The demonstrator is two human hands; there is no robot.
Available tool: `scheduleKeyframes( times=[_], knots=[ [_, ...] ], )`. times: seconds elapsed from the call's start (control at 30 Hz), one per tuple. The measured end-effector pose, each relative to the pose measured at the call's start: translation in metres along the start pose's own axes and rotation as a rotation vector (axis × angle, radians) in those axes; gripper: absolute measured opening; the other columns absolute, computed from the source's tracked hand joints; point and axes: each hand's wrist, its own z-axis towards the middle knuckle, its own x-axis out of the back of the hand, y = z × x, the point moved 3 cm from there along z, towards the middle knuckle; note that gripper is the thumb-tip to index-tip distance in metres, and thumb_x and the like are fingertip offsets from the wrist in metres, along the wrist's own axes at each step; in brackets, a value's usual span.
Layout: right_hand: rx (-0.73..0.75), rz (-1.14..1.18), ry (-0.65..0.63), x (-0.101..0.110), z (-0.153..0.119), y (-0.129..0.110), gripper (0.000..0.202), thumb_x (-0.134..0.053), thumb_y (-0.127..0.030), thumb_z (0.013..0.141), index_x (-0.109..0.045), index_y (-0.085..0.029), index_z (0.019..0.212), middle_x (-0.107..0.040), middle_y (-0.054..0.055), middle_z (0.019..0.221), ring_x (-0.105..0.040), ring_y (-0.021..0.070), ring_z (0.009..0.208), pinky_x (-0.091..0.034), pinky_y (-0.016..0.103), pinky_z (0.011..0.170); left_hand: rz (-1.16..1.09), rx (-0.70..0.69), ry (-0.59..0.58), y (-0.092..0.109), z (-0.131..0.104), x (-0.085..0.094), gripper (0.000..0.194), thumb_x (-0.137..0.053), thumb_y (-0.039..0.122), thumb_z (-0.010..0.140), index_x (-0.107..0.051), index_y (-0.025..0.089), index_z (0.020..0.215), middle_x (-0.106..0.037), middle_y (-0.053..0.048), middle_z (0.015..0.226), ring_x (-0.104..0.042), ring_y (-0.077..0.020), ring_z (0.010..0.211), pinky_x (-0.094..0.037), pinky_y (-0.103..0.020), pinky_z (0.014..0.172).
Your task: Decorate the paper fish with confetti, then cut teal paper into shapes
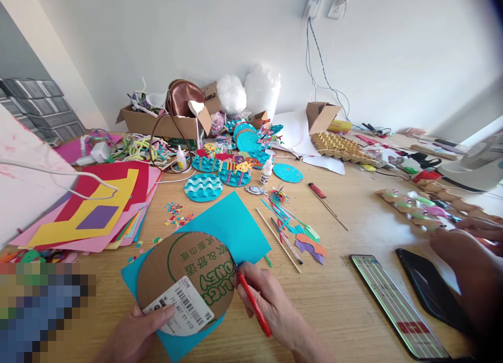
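Round cardboard (173, 263) against smooth blue paper (238, 221), red-handled scissors (254, 304)

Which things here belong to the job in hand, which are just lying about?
In use:
- red-handled scissors, in right hand
- cardboard disc, held in left hand
- blue sheet, behind disc

Apparently lying about:
- brown bag
- lit phone
- egg tray

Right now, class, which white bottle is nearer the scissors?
The right bottle, beside the grey fish; the left bottle, yellow-labelled, stands farther from the scissors.
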Motion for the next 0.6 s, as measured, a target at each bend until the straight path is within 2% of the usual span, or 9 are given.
scheduleKeyframes(
  times=[0.13, 0.27, 0.5, 0.6],
  knots=[
    [0.051, -0.052, 0.04, 0.0009, -0.001, 0.0027, 0.033, -0.035, -0.042, 0.09, -0.034, -0.02, 0.066, -0.038, -0.004, 0.06, -0.031, 0.0087, 0.053, -0.026, 0.021, 0.049, 0.052, 0.005, -0.055, 0.0014, 0.0005, 0.0008, 0.08, -0.086, 0.036, 0.032, -0.065, 0.014, 0.106, -0.074, -0.005, 0.07, -0.068, -0.0325, 0.07, -0.057, -0.037, 0.062],
    [0.083, -0.086, 0.053, 0.002, -0.0019, 0.0029, 0.032, -0.035, -0.04, 0.091, -0.032, -0.02, 0.066, -0.038, -0.004, 0.06, -0.031, 0.0086, 0.054, -0.025, 0.021, 0.05, 0.092, -0.005, -0.095, 0.0026, 0.0014, 0.0025, 0.081, -0.084, 0.04, 0.035, -0.063, 0.019, 0.11, -0.074, -0.001, 0.072, -0.068, -0.0317, 0.073, -0.057, -0.037, 0.065],
    [0.082, -0.143, 0.061, 0.0036, -0.0025, 0.0043, 0.031, -0.036, -0.039, 0.091, -0.033, -0.02, 0.067, -0.038, -0.004, 0.059, -0.032, 0.0086, 0.053, -0.025, 0.021, 0.05, 0.106, 0.011, -0.136, 0.0056, 0.0004, 0.0007, 0.078, -0.083, 0.043, 0.035, -0.064, 0.022, 0.108, -0.074, -0.001, 0.071, -0.068, -0.0331, 0.074, -0.056, -0.042, 0.071],
    [0.052, -0.155, 0.033, 0.0041, -0.0024, 0.004, 0.032, -0.036, -0.041, 0.09, -0.034, -0.02, 0.067, -0.039, -0.004, 0.059, -0.034, 0.0089, 0.053, -0.025, 0.021, 0.05, 0.106, 0.009, -0.115, 0.0069, 0.0001, 0.0019, 0.077, -0.084, 0.042, 0.034, -0.066, 0.021, 0.105, -0.074, -0.003, 0.071, -0.068, -0.0342, 0.075, -0.055, -0.044, 0.074]
  ],
)
